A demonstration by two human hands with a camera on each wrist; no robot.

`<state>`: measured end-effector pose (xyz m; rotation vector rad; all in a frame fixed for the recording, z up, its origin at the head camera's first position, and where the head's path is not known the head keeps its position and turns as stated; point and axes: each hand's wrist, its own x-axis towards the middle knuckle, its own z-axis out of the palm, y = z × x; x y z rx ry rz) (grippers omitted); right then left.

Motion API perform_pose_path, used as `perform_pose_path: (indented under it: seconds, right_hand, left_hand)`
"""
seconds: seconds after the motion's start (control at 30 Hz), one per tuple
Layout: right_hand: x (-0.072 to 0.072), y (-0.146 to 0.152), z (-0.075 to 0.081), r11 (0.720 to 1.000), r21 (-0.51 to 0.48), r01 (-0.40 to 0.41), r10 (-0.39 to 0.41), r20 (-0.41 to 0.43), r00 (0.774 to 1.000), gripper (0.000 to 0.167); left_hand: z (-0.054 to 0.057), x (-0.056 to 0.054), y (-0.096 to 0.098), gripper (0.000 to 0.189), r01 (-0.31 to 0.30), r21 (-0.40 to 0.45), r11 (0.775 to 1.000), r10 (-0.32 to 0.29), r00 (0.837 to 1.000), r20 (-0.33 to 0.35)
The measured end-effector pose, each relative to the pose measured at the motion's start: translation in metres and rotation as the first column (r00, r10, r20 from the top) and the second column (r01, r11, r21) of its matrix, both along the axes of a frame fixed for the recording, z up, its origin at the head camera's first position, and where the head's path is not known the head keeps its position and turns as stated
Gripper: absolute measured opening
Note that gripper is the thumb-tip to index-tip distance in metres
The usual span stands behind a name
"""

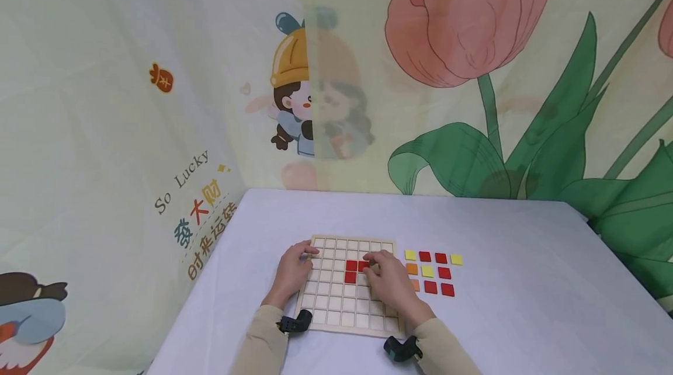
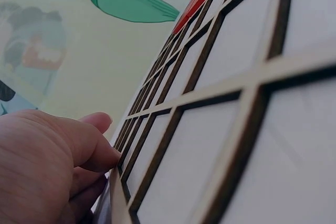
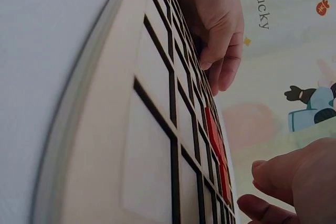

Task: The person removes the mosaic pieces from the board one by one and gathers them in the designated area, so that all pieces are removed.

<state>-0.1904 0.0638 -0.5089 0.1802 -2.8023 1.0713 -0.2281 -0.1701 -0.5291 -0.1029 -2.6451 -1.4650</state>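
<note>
A pale wooden grid board (image 1: pixel 330 288) lies on the table, its square cells edged by raised strips. Red square tiles sit in cells near its middle: one upper left (image 1: pixel 351 265), one just below it (image 1: pixel 350 277), and one to the right (image 1: pixel 361 266), partly behind fingers. At the board's left edge, my left hand (image 1: pixel 291 273) holds the rim with bent fingers; the left wrist view shows the fingertips (image 2: pixel 113 157) against it. My right hand (image 1: pixel 391 281) is over the board's right half beside the red tiles. Thumb and finger stand apart in the right wrist view (image 3: pixel 286 182), with nothing visible between them.
To the board's right lie several loose square tiles in rough rows: red (image 1: pixel 440 258), yellow (image 1: pixel 427 271) and orange (image 1: pixel 412 269). A white cloth covers the table (image 1: pixel 505 235). Printed curtains (image 1: pixel 347 176) hang behind and to the left. Both wrists wear small black cameras (image 1: pixel 402 350).
</note>
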Motion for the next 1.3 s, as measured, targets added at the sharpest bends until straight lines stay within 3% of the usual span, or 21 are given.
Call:
perform_pose_path:
  seconds: [0.47,0.73,1.3]
  right_hand:
    - [-0.004,0.001,-0.012,0.999,0.001,0.049,-0.049,-0.066,0.997,0.028]
    - [-0.006,0.000,-0.014,0.998,0.008,0.060,-0.060,-0.045,0.997,0.026]
    - [-0.005,-0.001,-0.016,0.999,-0.046,0.000,-0.003,-0.068,0.998,0.030]
  left_hand:
    - [-0.003,-0.003,0.006,0.026,-0.001,-0.030,1.000,0.001,1.000,-0.005]
    - [-0.002,-0.003,0.005,0.026,-0.006,-0.030,1.000,0.005,1.000,-0.004]
    - [-0.002,-0.002,0.003,0.026,-0.012,-0.017,1.000,0.012,1.000,0.003]
